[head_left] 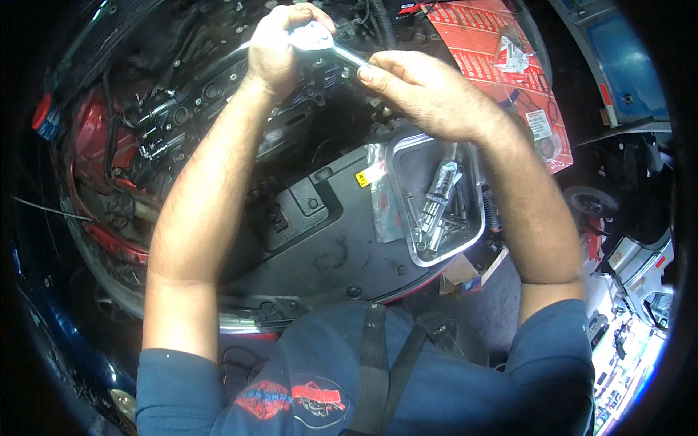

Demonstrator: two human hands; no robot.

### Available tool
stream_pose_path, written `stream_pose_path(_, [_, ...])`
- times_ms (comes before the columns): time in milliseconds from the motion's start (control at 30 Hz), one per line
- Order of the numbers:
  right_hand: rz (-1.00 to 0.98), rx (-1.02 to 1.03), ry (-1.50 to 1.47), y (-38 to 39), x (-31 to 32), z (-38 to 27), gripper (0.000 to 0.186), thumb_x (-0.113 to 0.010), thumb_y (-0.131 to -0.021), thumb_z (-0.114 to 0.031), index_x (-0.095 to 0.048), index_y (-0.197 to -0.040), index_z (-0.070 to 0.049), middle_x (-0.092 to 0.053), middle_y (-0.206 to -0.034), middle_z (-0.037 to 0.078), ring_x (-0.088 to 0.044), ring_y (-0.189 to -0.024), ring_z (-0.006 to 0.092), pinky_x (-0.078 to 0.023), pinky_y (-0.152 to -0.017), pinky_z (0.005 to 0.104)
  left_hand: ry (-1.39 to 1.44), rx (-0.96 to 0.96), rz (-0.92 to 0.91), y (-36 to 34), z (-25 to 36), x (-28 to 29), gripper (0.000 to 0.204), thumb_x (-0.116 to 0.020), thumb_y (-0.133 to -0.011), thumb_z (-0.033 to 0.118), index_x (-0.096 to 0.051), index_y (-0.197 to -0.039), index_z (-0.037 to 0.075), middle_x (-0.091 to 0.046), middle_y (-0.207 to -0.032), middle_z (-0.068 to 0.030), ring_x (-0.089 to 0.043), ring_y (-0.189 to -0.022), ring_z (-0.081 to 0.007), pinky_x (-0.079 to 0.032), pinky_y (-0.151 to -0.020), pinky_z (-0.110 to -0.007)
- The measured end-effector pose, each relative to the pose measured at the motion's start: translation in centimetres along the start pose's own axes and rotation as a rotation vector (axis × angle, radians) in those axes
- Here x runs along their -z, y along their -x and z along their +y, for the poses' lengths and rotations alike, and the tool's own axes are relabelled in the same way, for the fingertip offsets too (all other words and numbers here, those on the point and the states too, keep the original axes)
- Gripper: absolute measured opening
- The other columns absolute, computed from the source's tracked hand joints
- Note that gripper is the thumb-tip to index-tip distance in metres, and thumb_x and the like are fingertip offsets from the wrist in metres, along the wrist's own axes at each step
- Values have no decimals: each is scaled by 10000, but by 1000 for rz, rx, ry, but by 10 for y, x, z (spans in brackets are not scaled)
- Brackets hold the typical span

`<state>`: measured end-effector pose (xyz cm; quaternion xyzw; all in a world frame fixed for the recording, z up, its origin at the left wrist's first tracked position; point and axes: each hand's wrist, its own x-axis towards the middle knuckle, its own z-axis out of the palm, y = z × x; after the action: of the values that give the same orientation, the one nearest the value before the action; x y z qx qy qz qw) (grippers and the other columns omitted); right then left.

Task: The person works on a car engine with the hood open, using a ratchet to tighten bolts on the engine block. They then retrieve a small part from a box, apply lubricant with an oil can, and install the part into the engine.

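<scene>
Over the car's engine (pixel 218 91), both my hands hold one shiny metal tool (pixel 350 57), which looks like a ratchet wrench. My left hand (pixel 280 51) is closed around its bright end at the upper middle; glare hides the detail there. My right hand (pixel 429 91) grips the other end of the shaft, thumb along it, and covers most of that end. Below my right hand, a metal tray (pixel 446 256) rests on the black front cover (pixel 334 225). Silvery sockets (pixel 442 185), bolts and other metal parts lie in it.
A red and white printed package (pixel 472 33) with gaskets and a small plastic bag (pixel 512 57) lies at the right. A clear plastic strip (pixel 385 207) sits beside the tray. An opened cardboard box (pixel 462 275) is below it. A blue vehicle panel (pixel 627 62) stands far right.
</scene>
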<state>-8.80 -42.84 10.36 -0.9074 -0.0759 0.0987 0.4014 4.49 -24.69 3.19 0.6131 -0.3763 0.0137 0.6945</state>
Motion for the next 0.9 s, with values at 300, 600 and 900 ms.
stream_pose_path(300, [37, -161, -35, 5, -40, 20, 400, -457, -997, -369, -607, -991, 2, -640, -843, 160, -641, -820, 287, -499, -755, 402, -58, 285, -176, -7, -33, -14, 430, -356, -909, 272, -680, -804, 10, -678, -826, -77, -626, -801, -161, -474, -793, -304])
stream_pose_path(600, [-450, -233, 43, -35, 23, 43, 390, -577, -945, -426, -591, -1000, -40, -574, -676, 31, -595, -580, 139, -522, -532, 315, -114, 175, 197, 10, -30, -30, 421, -357, -916, 251, -673, -809, -6, -685, -763, -104, -639, -716, -174, -502, -759, -315])
stream_pose_path(900, [12, -294, -1052, -7, -108, -33, 287, -491, -1011, -316, -470, -1089, -41, -606, -751, 69, -624, -607, 167, -521, -523, 291, 285, 522, -153, -9, -52, -20, 476, -346, -963, 348, -650, -776, 32, -638, -691, -40, -582, -656, -127, -453, -697, -246])
